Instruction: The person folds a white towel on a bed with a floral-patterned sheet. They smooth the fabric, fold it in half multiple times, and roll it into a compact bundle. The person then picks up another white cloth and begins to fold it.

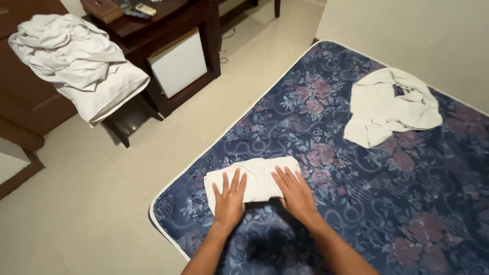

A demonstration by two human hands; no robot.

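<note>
A folded white towel lies near the corner of a bare mattress with a dark blue floral cover. My left hand rests flat on the towel's near left part, fingers spread. My right hand lies flat on its near right part, fingers together and pointing away from me. Neither hand grips anything. A second white towel lies crumpled farther back on the mattress, to the right.
A pile of white linen and a pillow sits on a dark wooden stool at the left. A dark wooden desk with a small white fridge under it stands behind. Beige tiled floor surrounds the mattress; a wall is at the right.
</note>
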